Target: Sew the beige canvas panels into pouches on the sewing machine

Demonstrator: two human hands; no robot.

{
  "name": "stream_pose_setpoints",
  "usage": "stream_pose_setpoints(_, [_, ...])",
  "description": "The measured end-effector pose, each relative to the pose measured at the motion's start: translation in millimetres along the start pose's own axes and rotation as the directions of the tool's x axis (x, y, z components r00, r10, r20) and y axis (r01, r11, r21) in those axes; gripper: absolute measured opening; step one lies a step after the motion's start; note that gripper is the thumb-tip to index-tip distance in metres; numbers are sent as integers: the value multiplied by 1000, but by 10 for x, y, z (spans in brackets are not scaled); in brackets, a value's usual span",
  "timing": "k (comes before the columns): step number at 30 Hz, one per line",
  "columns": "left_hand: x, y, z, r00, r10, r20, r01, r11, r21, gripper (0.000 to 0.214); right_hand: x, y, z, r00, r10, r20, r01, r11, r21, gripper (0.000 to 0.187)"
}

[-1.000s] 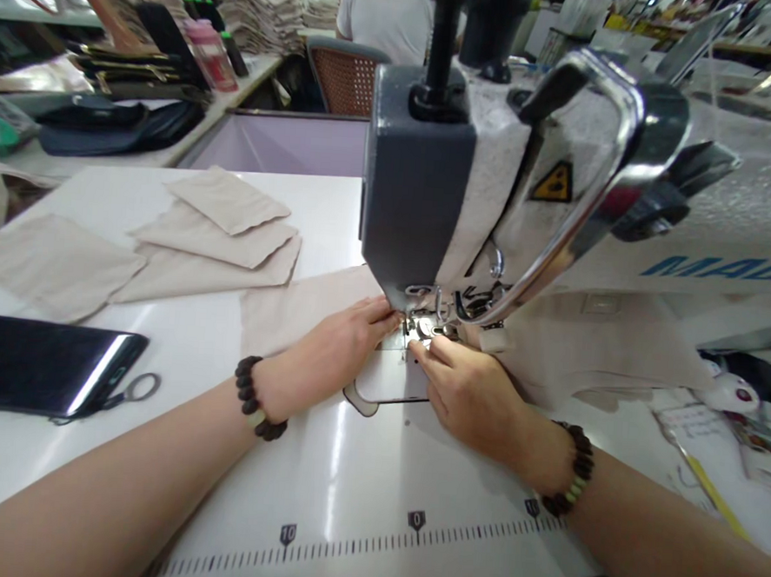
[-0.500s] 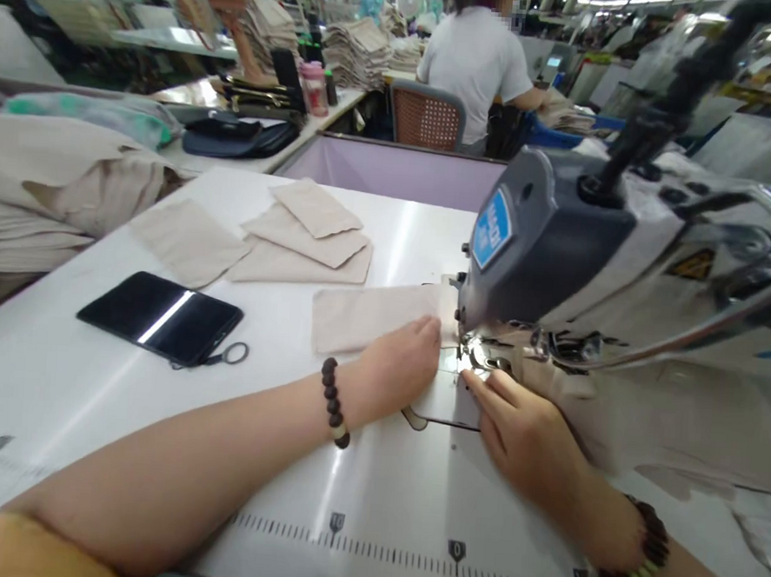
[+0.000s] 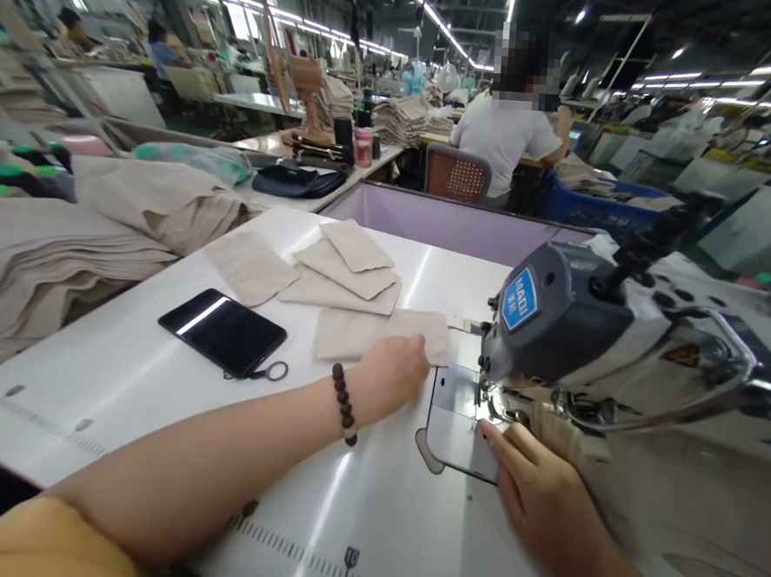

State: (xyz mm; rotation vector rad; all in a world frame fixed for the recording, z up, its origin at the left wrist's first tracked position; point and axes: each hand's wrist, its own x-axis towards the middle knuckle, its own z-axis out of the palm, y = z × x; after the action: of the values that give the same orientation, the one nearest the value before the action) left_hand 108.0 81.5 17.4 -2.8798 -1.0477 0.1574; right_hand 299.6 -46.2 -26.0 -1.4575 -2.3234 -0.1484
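Note:
A flat beige fabric piece [image 3: 350,332] lies on the white sewing table, left of the sewing machine [image 3: 541,307]. My left hand [image 3: 393,372] is closed on its near right part, fingers curled, the tips partly hidden. Between that hand and the presser foot, the metal needle plate [image 3: 457,397] shows bare. My right hand [image 3: 537,472] rests with fingers stretched out, its index fingertip on the plate just in front of the presser foot [image 3: 499,409]. To the right of the foot, more beige cloth [image 3: 566,430] lies under the machine arm.
Behind the left hand are several loose beige pieces [image 3: 351,269]. A black phone [image 3: 223,331] with a ring lies to their left. Thick fabric stacks [image 3: 54,251] border the left side. Beyond the purple-walled bin [image 3: 429,217], a person in a white shirt [image 3: 505,139] sits.
My left hand has drawn the fabric piece leftward, away from the needle area. My right hand stays by the presser foot. The view has tilted up and shifted left.

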Motion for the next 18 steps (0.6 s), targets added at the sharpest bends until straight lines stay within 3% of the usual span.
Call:
stream_pose_setpoints(4, [314, -206, 125, 997, -4, -72, 4, 1000, -2, 24, -26, 10, 25, 1000, 11, -12, -11, 1000, -8, 37])
stream_pose_setpoints(8, [488, -544, 143, 985, -25, -169, 24, 1000, -8, 44, -40, 27, 43, 999, -4, -48, 5, 1000, 5, 37])
stream_pose_setpoints(11, [322, -951, 64, 952, -192, -236, 191, 981, -28, 46, -38, 25, 33, 997, -21, -75, 22, 1000, 10, 36])
stream_pose_setpoints(14, [-62, -1453, 17, 847, -439, -299, 436, 897, -80, 37, -33, 11, 13, 996, -37, -84, 39, 999, 20, 35])
stream_pose_setpoints(16, [-297, -1758, 51, 811, -512, -284, 499, 858, -124, 31, -25, 4, -5, 994, -58, -97, 61, 998, 22, 36])
stream_pose_setpoints(18, [-388, -1983, 131, 805, -539, -248, 512, 842, -169, 28, -7, -6, -38, 989, -92, -114, 95, 995, 15, 38])
